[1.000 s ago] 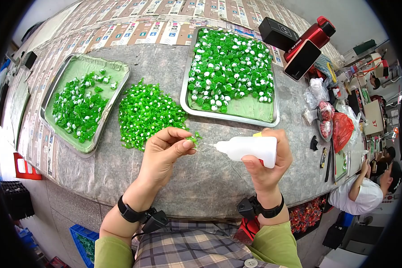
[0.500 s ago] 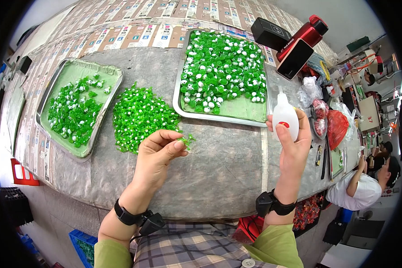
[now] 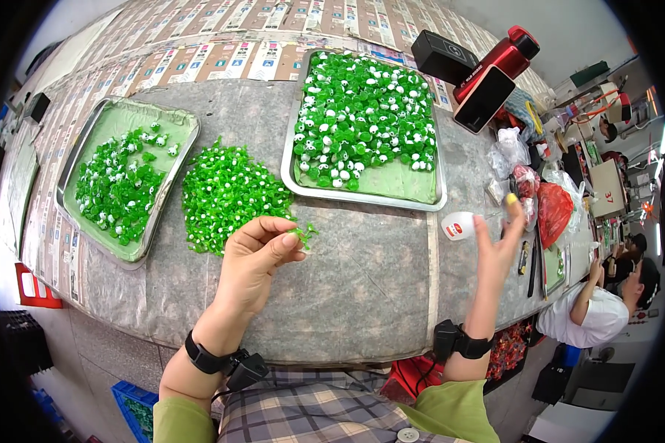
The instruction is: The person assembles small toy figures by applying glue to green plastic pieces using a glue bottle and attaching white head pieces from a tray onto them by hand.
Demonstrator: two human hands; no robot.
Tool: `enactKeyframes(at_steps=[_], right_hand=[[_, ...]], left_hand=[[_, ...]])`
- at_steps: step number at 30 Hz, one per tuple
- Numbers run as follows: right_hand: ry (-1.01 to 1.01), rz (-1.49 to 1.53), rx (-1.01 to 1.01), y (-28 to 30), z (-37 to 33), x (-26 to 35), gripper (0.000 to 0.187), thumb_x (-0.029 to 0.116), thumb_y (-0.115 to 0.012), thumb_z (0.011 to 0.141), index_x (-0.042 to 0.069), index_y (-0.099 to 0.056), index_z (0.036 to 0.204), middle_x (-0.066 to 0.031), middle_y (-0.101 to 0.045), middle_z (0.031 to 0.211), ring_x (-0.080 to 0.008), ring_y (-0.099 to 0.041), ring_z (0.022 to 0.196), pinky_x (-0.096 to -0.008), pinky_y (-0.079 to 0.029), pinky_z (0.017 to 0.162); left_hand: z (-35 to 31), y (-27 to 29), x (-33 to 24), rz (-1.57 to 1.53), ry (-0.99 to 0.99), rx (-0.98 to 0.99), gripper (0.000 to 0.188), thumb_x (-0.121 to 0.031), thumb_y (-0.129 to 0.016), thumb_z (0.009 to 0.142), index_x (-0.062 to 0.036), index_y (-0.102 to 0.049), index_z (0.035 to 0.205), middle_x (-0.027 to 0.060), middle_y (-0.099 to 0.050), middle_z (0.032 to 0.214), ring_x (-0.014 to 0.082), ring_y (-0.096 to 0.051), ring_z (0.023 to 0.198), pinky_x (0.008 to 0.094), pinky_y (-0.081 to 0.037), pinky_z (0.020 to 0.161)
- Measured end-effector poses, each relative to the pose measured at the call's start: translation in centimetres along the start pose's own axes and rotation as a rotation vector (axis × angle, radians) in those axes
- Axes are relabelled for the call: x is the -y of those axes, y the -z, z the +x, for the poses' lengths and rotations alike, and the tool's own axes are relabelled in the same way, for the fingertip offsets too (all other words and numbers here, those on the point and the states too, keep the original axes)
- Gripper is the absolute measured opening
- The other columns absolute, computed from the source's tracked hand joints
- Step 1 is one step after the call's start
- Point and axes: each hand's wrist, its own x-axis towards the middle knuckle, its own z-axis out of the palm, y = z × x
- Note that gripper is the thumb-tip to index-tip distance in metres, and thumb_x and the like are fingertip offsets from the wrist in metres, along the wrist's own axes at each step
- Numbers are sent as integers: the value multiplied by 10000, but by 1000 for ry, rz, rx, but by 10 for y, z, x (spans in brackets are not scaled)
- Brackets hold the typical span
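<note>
My left hand (image 3: 262, 255) pinches a small green plastic piece (image 3: 307, 234) between thumb and fingertips, above the grey table cover. Just behind it lies a heap of small green pieces (image 3: 236, 198) with white bits. My right hand (image 3: 501, 238) is raised with thumb and fingers spread, holding nothing. A white squeeze bottle (image 3: 458, 226) with a red mark sits left of its thumb; the nozzle cannot be made out. Beyond is a large metal tray (image 3: 362, 200) full of green pieces with black-dotted white parts. A smaller lined tray (image 3: 171, 124) at left holds fewer similar ones.
At the back right are a black box (image 3: 445, 57), a red bottle (image 3: 506, 55) and a phone (image 3: 485, 98). Plastic bags, one a red bag (image 3: 553, 214), lie along the right side with a cutter (image 3: 523, 258). A person in white (image 3: 585, 314) sits farther right.
My right hand has let go of the squeeze bottle, which now rests on the table, and its fingers have spread. The left hand keeps its pinch on the green piece, almost unmoved.
</note>
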Motion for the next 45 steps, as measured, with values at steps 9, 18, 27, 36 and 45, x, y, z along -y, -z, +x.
enactKeyframes(at_steps=[9, 18, 27, 36, 45], right_hand=[[438, 403, 684, -54, 24, 91, 75, 106, -575, 706, 54, -582, 758, -76, -566, 750, -244, -530, 717, -318, -421, 644], [431, 366, 884, -93, 10, 94, 155, 99, -547, 721, 28, -540, 858, -107, -520, 778, -246, -524, 732, -328, -427, 645], [76, 696, 1233, -112, 26, 72, 159, 62, -574, 732, -1, -505, 861, -11, -495, 685, -79, -454, 614, -211, -386, 556], [40, 747, 1135, -86, 28, 92, 145, 68, -570, 742, 7, -502, 856, -1, -522, 771, -64, -481, 684, -196, -397, 611], [-456, 1531, 1496, -45, -19, 119, 195, 97, -544, 788, 50, -435, 942, 14, -470, 865, -55, -466, 800, -196, -396, 709]], left_hand=[[1, 1, -1, -14, 10, -3, 130, -66, -579, 755, -21, -546, 872, 43, -575, 779, 116, -556, 694, 254, -482, 638], [-2, 2, -4, -4, 17, -11, 136, -73, -579, 757, -21, -542, 878, 41, -577, 782, 110, -555, 691, 251, -480, 639], [0, 1, -1, 7, 23, -16, 134, -77, -577, 760, -21, -543, 877, 38, -574, 774, 108, -555, 685, 253, -480, 642], [0, 1, -2, 11, 24, 0, 131, -76, -575, 760, -22, -544, 875, 38, -570, 762, 110, -552, 679, 255, -480, 636], [-3, -5, -4, -2, -5, 126, 129, -85, -573, 763, -24, -546, 874, 66, -585, 815, 114, -563, 688, 246, -480, 610]])
